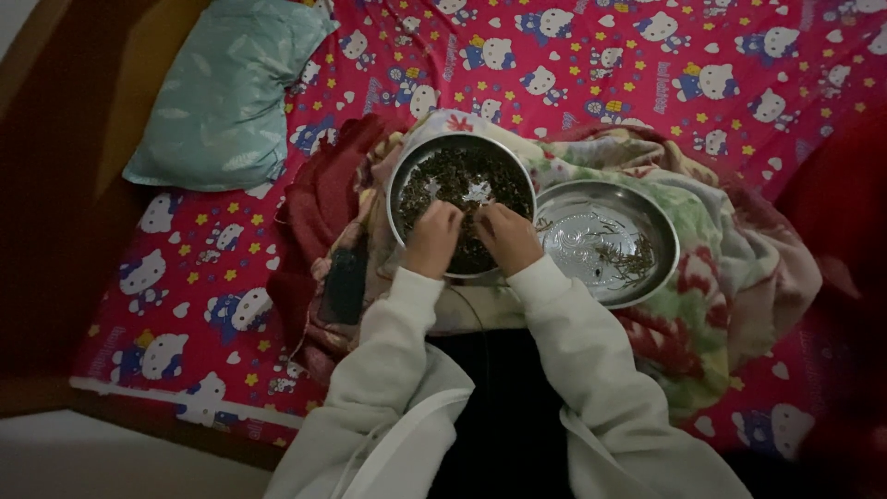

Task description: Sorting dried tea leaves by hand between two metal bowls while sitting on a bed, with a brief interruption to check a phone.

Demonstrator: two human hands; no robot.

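Left hand [432, 238]: curled over the near half of the steel bowl [413, 166], fingertips drawn together as if pinching a bit of the dark leafy material [462, 177]; exact grip hard to make out in the dim light.
Right hand [506, 237]: just beside the left, fingers bunched and dipped into the same heap, apparently nipping a small piece.
Dark leafy material: heaped in the bowl, a few bare shiny patches of metal showing through near the middle.
Handling (a judgement): likely light, dry and crumbly; best taken in small pinches between fingertips, not grabbed in fistfuls; loose bits apt to scatter.
Bowl: resting on a flowered blanket [721, 249], so probably a soft, unsteady seat; safest held by the rim.
Steel plate [573, 208]: touching the bowl on the right side, holding only a few thin stems [630, 261].
Surroundings: red cartoon-cat bedsheet [573, 65], teal pillow [226, 88], dark flat object (possibly a phone) [345, 285] left of the bowl.
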